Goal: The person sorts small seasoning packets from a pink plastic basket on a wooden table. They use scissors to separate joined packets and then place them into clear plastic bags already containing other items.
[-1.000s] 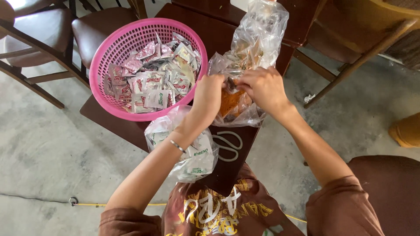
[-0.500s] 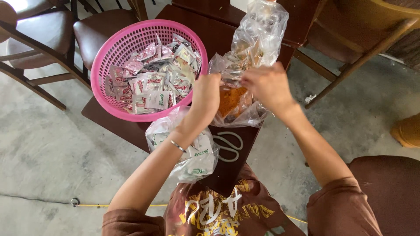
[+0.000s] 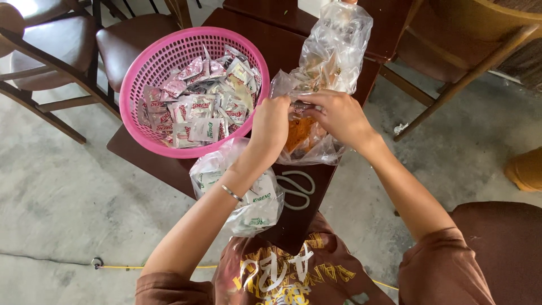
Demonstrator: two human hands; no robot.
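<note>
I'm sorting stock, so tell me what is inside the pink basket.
The pink basket holds a loose heap of small sealed sachets, silver, white and pinkish, lying flat and overlapping. The top layer covers whatever lies deeper, so the basket's bottom cannot be seen.

Soft, even daylight fills the scene, brightest at the far left, where a chair seat (image 3: pixel 34 8) washes out white. Shadows under the table (image 3: pixel 339 175) stay faint. The clear plastic bag (image 3: pixel 336 48) glints. Everything looks sharp, with slight wide-angle stretching at the edges.

Orange bag contents (image 3: pixel 298 131) blurred; fingertips hidden.
</note>
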